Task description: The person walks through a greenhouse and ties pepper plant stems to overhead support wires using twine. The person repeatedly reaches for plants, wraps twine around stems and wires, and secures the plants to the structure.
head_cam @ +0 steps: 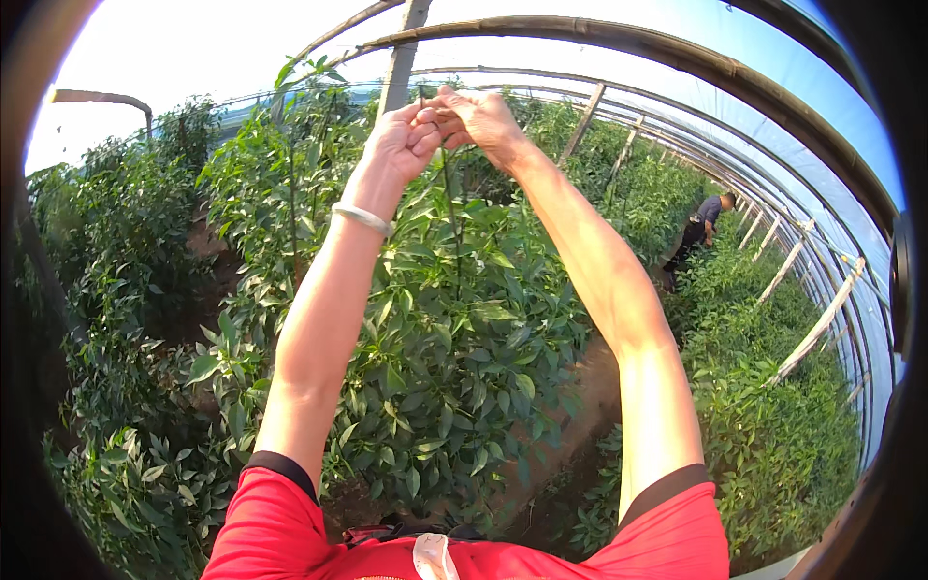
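Note:
Both arms reach up and forward to an overhead wire beside a post. My left hand, with a pale bangle on its wrist, has curled fingers on a thin dark string that hangs down into a leafy pepper plant. Close against it, my right hand has its fingertips pinched together at the string's upper end near the wire. The fingers partly hide the string there, so its exact wrap cannot be told.
Bamboo hoops arch overhead under plastic film. Dense plant rows stand at left and right. A soil path runs between rows. Slanted wooden posts line the right side. Another person bends over plants farther off.

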Available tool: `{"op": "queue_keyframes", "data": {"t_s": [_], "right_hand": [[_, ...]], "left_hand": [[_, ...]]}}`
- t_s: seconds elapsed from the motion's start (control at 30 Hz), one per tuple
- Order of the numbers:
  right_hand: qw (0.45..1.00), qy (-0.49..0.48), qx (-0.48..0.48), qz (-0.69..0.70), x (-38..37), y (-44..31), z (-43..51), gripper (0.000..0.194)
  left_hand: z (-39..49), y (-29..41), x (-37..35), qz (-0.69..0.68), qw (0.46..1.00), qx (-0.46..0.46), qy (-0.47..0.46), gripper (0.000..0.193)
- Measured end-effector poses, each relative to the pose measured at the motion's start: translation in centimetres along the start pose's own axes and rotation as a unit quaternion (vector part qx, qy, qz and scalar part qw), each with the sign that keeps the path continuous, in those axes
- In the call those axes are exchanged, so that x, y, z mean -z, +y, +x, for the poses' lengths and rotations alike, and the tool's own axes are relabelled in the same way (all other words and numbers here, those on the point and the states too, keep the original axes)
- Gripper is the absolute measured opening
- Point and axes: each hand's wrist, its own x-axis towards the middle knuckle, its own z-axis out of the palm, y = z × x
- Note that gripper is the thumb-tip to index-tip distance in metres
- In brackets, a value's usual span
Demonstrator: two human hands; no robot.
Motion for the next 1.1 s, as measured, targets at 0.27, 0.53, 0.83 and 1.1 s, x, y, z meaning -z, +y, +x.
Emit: {"op": "queue_keyframes", "data": {"t_s": [0.27,0.53,0.83,1.1], "right_hand": [[0.993,0.091,0.044,-0.068,4.3,3.2,-0.4,0.010],[0.981,0.112,0.070,-0.142,3.5,3.0,0.1,0.018],[0.997,0.007,-0.028,0.077,-0.7,1.7,2.2,0.022],[0.984,0.089,0.007,0.154,1.0,3.8,2.9,0.017]], "left_hand": [[2.2,-3.6,1.4,-0.042,0.995,-0.045,-0.079,0.019],[2.3,-1.2,2.8,-0.056,0.994,-0.016,-0.096,0.016],[-0.1,0.5,2.2,-0.040,0.998,0.030,-0.040,0.016],[0.4,-2.2,1.2,0.094,0.994,-0.058,0.002,0.010]]}}
